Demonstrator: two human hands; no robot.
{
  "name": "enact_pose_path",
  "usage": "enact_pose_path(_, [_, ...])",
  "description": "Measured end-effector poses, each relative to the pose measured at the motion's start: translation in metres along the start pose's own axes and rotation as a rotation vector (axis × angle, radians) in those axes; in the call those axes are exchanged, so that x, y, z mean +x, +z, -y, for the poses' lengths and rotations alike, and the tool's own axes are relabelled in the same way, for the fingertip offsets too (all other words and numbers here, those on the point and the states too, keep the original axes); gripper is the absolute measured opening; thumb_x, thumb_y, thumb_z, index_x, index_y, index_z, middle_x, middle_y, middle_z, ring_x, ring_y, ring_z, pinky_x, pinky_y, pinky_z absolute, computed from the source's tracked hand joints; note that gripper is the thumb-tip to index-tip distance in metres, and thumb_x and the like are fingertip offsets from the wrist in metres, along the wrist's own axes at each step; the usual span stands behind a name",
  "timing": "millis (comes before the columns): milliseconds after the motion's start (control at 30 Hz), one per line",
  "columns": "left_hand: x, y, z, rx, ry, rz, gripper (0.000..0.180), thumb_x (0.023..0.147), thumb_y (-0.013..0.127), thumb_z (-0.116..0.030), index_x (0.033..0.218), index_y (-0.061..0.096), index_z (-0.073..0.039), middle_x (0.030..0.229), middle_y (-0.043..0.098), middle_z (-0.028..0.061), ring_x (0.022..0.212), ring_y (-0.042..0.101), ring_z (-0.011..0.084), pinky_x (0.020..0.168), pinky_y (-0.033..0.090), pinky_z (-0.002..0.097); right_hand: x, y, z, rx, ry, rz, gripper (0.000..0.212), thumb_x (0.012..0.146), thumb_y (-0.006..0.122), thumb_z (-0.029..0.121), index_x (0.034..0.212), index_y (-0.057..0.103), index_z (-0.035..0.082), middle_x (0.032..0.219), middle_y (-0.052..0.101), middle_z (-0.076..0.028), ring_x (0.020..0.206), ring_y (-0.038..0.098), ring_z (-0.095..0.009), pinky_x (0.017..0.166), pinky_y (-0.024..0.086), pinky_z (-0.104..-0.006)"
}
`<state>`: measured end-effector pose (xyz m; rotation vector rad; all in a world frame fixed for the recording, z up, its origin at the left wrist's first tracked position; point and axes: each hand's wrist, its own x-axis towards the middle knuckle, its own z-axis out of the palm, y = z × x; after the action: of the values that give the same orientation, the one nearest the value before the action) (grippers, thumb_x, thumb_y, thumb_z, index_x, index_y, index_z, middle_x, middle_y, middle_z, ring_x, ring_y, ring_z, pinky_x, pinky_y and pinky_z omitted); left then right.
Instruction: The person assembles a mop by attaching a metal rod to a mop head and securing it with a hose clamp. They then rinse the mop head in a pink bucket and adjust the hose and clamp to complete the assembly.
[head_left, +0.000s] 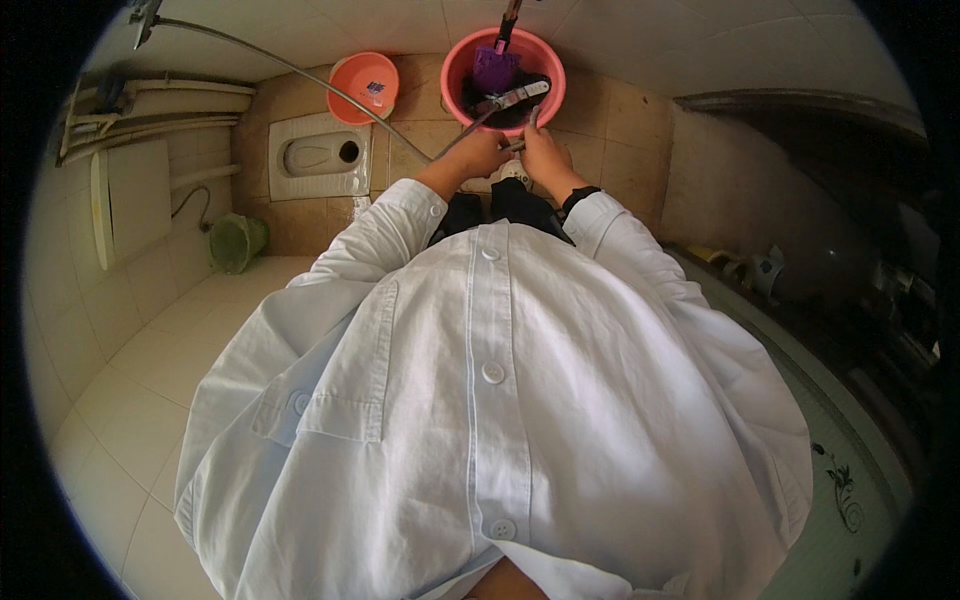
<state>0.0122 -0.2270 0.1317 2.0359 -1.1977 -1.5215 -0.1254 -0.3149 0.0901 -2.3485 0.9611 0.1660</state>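
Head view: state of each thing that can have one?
Left hand: closed on grey strand
Right hand: closed on grey strand
Grey hose: curved
Pink basin: upright, dark contents inside
Purple tool: head down in pink basin
Silvery fitting: slanted over dark contents
Orange basin: mouth up
Squat toilet: uncovered
Green bin: upright; contents unclear
White shirt: buttoned, open at neck

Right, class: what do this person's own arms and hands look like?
The left hand and right hand are ungloved. Loose, creased white sleeves end in cuffs, the left showing a button. A black band shows at the right wrist.
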Motion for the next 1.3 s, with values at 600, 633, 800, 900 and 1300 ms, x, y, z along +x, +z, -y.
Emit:
enact_pose_path(600, [0.011, 0.008, 0.015, 0.012, 0.11, -0.166, 0.03, 0.08, 0.06, -0.028, 0.09, 0.065, 0.0, 0.066, 0.063, 0.0154, 0.06, 0.063, 0.0255, 0.059, 0.049, 0.0378, -0.001, -0.009, 0.01, -0.082, 0.063, -0.073, 0.022, 0.078, 0.055, 0.015, 0.097, 0.052, 0.004, 0.094, 0.059, -0.02, 0.086, 0.06, -0.038, 0.069, 0.049, -0.0484])
enact_pose_path(633, [0.012, 0.008, 0.016, 0.007, 0.084, -0.152, 0.03, 0.08, 0.06, -0.028, 0.09, 0.065, 0.0, 0.067, 0.063, 0.0155, 0.061, 0.063, 0.0259, 0.059, 0.049, 0.0381, -0.001, -0.01, 0.01, -0.091, 0.053, -0.067, 0.022, 0.077, 0.056, 0.015, 0.096, 0.052, 0.004, 0.093, 0.06, -0.02, 0.086, 0.06, -0.037, 0.069, 0.049, -0.0482])
enact_pose_path(800, [0.01, 0.008, 0.016, 0.04, 0.103, -0.146, 0.031, 0.081, 0.06, -0.028, 0.089, 0.064, 0.002, 0.068, 0.064, 0.0159, 0.061, 0.064, 0.0258, 0.06, 0.049, 0.0381, 0.002, -0.012, 0.009, -0.091, 0.102, 0.076, 0.051, 0.078, 0.051, 0.012, 0.127, 0.038, 0.003, 0.103, 0.057, -0.019, 0.094, 0.057, -0.038, 0.074, 0.047, -0.0494])
enact_pose_path(900, [0.008, 0.006, 0.014, 0.003, 0.082, -0.114, 0.032, 0.081, 0.06, -0.028, 0.09, 0.064, 0.003, 0.069, 0.064, 0.016, 0.06, 0.064, 0.0253, 0.059, 0.049, 0.0375, 0.001, -0.01, 0.008, -0.056, 0.087, -0.01, 0.038, 0.078, 0.053, 0.012, 0.114, 0.046, 0.003, 0.099, 0.058, -0.02, 0.091, 0.058, -0.038, 0.074, 0.048, -0.0486])
enact_pose_path(1300, [0.011, 0.002, 0.013, 0.114, 0.067, -0.075, 0.041, 0.085, 0.053, -0.037, 0.087, 0.064, 0.002, 0.064, 0.063, 0.0141, 0.059, 0.064, 0.0252, 0.06, 0.05, 0.0376, 0.002, -0.007, 0.006, -0.073, 0.075, -0.096, 0.022, 0.081, 0.053, 0.014, 0.099, 0.052, 0.003, 0.097, 0.058, -0.02, 0.091, 0.058, -0.038, 0.075, 0.045, -0.0512])
